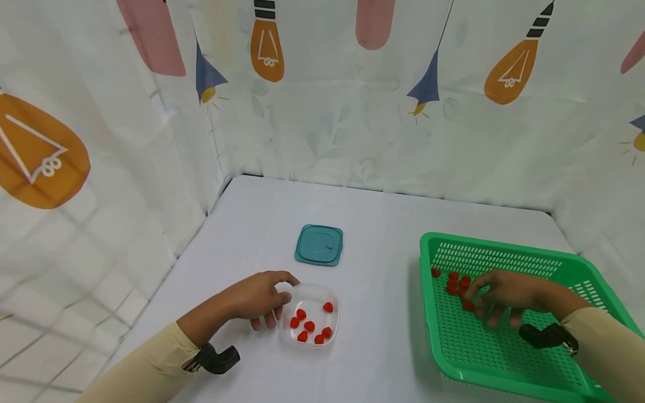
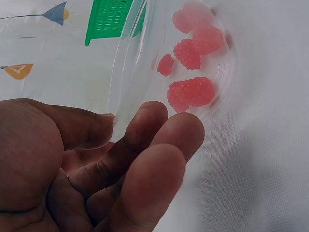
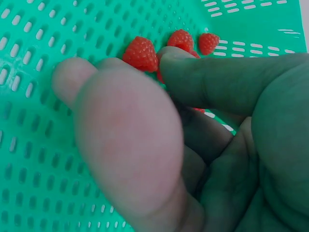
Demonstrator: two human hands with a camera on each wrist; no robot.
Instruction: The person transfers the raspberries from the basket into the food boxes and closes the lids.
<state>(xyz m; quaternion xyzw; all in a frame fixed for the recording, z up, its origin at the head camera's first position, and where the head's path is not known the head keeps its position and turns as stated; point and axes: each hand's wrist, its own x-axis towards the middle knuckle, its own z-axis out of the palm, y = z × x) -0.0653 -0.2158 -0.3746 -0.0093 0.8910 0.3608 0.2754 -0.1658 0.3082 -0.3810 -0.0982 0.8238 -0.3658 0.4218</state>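
Note:
My left hand [image 1: 259, 298] is at the left rim of a clear plastic container [image 1: 328, 292], its thumb and fingers gripping the edge. Several red raspberries [image 1: 309, 326] lie spread over the container's bottom; the left wrist view shows these raspberries [image 2: 187, 54] through the clear wall. Over on the right, my right hand [image 1: 509, 294] reaches down into a green basket [image 1: 437, 350] with its fingers loosely bent. Its fingertips are close to a raspberry [image 3: 140, 54], and no berry shows between them. More raspberries [image 1: 452, 285] sit in the basket beside the hand, partly hidden by it.
A teal square lid [image 1: 319, 245] lies flat on the white table [image 1: 375, 336] behind the container. The basket's raised walls surround the right hand. A printed white curtain [image 1: 322, 134] hangs at the back and along the left side.

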